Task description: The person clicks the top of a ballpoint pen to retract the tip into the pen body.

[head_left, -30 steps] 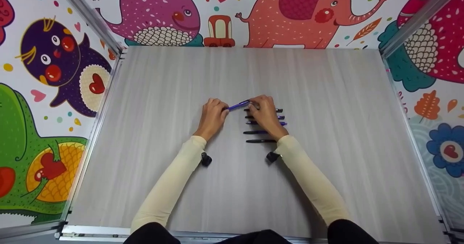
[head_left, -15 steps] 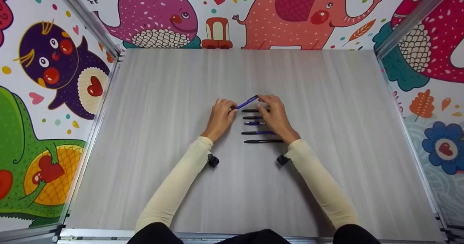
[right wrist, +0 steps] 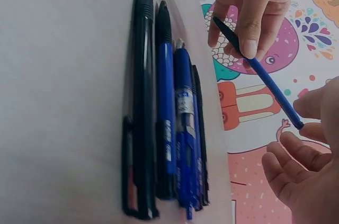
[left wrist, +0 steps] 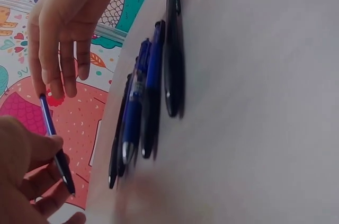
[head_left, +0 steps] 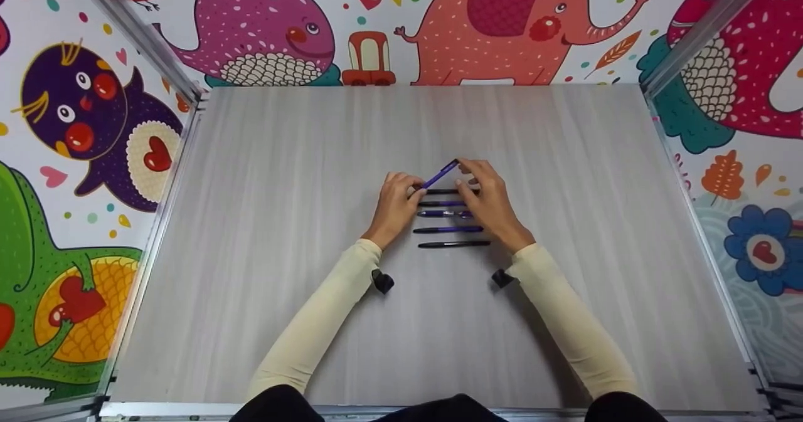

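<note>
My left hand (head_left: 395, 204) pinches a blue pen with a black grip (head_left: 441, 174) between thumb and fingers, tilted above the table. The index fingertip of my right hand (head_left: 494, 204) touches the pen's upper end, while its other fingers are loosely extended and hold nothing. Below the hands, several pens lie side by side in a row. Nearest the body is a black pen (head_left: 454, 244), then a blue pen with a black grip (head_left: 448, 229). Further up lies a blue pen with a silver tip (right wrist: 185, 102). My right hand partly hides the far pens in the head view.
The pens lie on a pale wood-grain table (head_left: 282, 234). Metal rails (head_left: 157, 202) edge the table, and walls with painted cartoon animals (head_left: 508, 27) stand at the back and sides. A small black camera (head_left: 382, 281) is worn at the left wrist.
Both hands and the held pen have shifted right in the head view. The pen tilts more steeply, and the right hand's fingers have spread from a closer grasp near its end.
</note>
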Demonstrator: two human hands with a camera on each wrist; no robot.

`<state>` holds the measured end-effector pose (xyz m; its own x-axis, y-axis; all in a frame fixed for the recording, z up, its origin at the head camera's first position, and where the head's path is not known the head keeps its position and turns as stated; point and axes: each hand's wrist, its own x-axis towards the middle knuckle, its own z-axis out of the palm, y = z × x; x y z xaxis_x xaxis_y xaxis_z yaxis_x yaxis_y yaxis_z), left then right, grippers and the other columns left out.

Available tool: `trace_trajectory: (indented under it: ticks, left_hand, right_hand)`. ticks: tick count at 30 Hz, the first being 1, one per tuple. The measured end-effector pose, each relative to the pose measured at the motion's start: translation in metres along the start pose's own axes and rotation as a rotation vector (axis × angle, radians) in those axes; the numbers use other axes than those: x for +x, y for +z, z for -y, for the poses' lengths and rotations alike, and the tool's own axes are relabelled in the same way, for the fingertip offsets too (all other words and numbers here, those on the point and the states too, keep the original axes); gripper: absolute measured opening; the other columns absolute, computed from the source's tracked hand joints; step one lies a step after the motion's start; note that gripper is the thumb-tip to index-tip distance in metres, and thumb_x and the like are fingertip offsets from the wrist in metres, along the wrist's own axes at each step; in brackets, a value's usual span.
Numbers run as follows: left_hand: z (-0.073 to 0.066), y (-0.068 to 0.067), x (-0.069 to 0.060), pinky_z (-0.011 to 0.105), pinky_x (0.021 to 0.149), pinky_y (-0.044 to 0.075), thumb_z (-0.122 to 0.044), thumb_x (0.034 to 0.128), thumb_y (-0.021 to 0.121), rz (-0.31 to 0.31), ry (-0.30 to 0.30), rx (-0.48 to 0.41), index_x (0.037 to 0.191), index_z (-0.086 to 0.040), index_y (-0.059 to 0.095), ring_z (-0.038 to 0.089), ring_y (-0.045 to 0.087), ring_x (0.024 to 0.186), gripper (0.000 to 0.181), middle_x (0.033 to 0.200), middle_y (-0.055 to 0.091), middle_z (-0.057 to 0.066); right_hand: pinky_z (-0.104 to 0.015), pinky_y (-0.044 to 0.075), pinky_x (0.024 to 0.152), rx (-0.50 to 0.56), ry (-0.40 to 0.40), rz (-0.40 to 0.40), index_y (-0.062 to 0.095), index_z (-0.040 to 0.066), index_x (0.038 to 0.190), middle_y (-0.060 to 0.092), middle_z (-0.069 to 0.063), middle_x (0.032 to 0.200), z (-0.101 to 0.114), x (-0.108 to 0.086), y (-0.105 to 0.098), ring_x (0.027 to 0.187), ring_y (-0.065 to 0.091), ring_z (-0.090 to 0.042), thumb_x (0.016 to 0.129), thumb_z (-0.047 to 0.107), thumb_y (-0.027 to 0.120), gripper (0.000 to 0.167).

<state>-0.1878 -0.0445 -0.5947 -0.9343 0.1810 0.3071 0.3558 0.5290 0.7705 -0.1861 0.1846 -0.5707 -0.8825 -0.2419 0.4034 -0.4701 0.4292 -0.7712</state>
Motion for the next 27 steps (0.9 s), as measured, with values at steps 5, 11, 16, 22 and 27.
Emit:
trace_trajectory:
  ticks: [5,11,16,22,27]
  left_hand:
    - [-0.021,-0.004,-0.003,0.045,0.098,0.051,-0.002,0.0989,0.08,-0.013,-0.052,-0.004,0.106,0.0,0.082,0.033,0.064,0.107,0.008,0.104,0.079,0.012]
    - [-0.018,0.003,-0.003,0.046,0.104,0.05,-0.006,0.0993,0.081,0.001,-0.073,-0.077,0.107,-0.001,0.083,0.029,0.069,0.108,0.01,0.107,0.081,0.009]
    - [-0.034,-0.002,-0.003,0.05,0.11,0.052,-0.003,0.0998,0.079,0.063,-0.177,-0.16,0.111,0.0,0.083,0.03,0.073,0.113,0.012,0.111,0.082,0.012]
    - [-0.04,-0.002,-0.001,0.049,0.102,0.058,-0.004,0.0999,0.08,0.106,-0.251,-0.227,0.111,0.0,0.083,0.029,0.075,0.11,0.013,0.109,0.081,0.013]
    - [-0.044,-0.002,-0.001,0.045,0.103,0.057,-0.007,0.1009,0.079,0.142,-0.284,-0.281,0.113,-0.001,0.083,0.025,0.073,0.109,0.014,0.109,0.081,0.01]
  right_hand:
    - [-0.057,0.058,0.1,-0.011,-0.009,0.027,0.062,-0.005,0.15,0.065,-0.027,0.135,0.003,-0.001,-0.008,0.125,0.065,-0.038,0.107,0.002,0.069,0.043]
    - [-0.06,0.057,0.101,-0.016,-0.029,0.044,0.061,-0.006,0.149,0.064,-0.027,0.136,0.007,0.0,-0.015,0.126,0.065,-0.038,0.107,0.001,0.069,0.043]
    - [-0.053,0.055,0.109,0.08,0.024,0.042,0.061,-0.003,0.15,0.065,-0.022,0.14,0.01,0.001,-0.018,0.133,0.064,-0.034,0.107,0.001,0.07,0.044]
    - [-0.045,0.054,0.114,0.307,0.139,0.031,0.06,-0.005,0.151,0.064,-0.021,0.145,0.015,0.003,-0.019,0.14,0.062,-0.035,0.108,0.002,0.069,0.045]
    - [-0.031,0.058,0.104,0.379,0.193,0.031,0.06,-0.004,0.152,0.064,-0.023,0.147,0.018,0.004,-0.021,0.139,0.064,-0.032,0.108,0.004,0.069,0.045]
